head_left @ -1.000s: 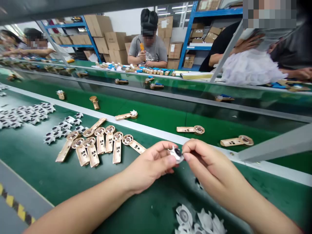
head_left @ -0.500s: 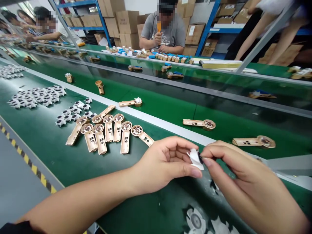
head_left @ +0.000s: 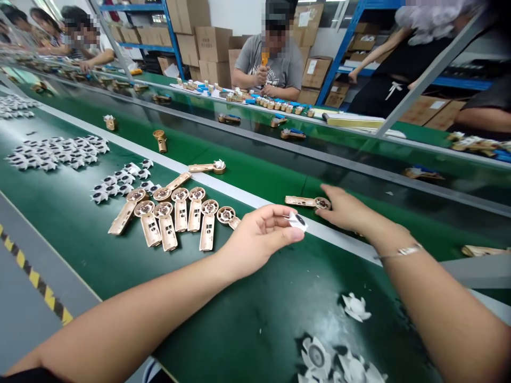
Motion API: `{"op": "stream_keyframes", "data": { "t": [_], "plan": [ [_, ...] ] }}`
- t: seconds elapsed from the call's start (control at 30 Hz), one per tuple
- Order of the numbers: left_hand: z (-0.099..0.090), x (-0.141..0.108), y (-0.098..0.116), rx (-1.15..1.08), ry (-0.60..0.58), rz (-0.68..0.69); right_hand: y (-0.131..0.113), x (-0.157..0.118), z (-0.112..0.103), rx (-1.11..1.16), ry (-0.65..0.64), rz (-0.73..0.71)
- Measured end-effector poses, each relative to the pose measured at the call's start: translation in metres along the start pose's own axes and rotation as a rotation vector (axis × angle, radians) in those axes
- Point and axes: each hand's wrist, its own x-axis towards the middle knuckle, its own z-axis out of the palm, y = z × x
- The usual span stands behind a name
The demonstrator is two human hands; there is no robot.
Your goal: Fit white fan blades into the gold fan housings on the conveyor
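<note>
Between the thumb and fingers of my left hand is a small white fan blade with a dark hub, held above the green table. My right hand reaches over the green conveyor belt, thumb and fingers apart around the round end of a gold fan housing. Whether the fingers touch it, I cannot tell. Several similar gold housings lie open side up to the left of my left hand. A loose white fan blade sits on the table below my right arm.
More white fan blades lie at the near edge. Blades stand in groups at the left. Other housings ride on the belt. A slanted metal post rises at right. Across the line a person holds an orange tool.
My right hand has let go of the fan blade and moved up and away to a gold housing on the belt. My left hand keeps the blade, slightly further left and higher.
</note>
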Motion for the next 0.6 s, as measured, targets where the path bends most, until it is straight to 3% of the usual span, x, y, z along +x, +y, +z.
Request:
{"op": "stream_keyframes", "data": {
  "t": [0.1, 0.2, 0.33, 0.4, 0.5, 0.6],
  "plan": [
    [-0.004, 0.003, 0.004, 0.033, 0.012, 0.027, -0.004, 0.005, 0.005, 0.036, -0.036, -0.050],
    [-0.004, 0.001, 0.009, 0.039, -0.043, 0.096, -0.029, -0.032, -0.010, 0.099, 0.040, -0.045],
    [-0.003, -0.003, 0.011, 0.165, -0.091, 0.184, -0.062, -0.089, -0.034, 0.519, 0.131, 0.007],
    [-0.003, -0.006, 0.009, 0.281, -0.113, 0.245, -0.071, -0.105, -0.041, 0.578, 0.164, 0.017],
    [-0.003, -0.009, 0.005, 0.365, -0.167, 0.295, -0.078, -0.113, -0.045, 0.490, 0.175, -0.018],
    [-0.004, -0.010, 0.002, 0.397, -0.204, 0.315, -0.080, -0.113, -0.048, 0.556, 0.149, -0.057]
  ]
}}
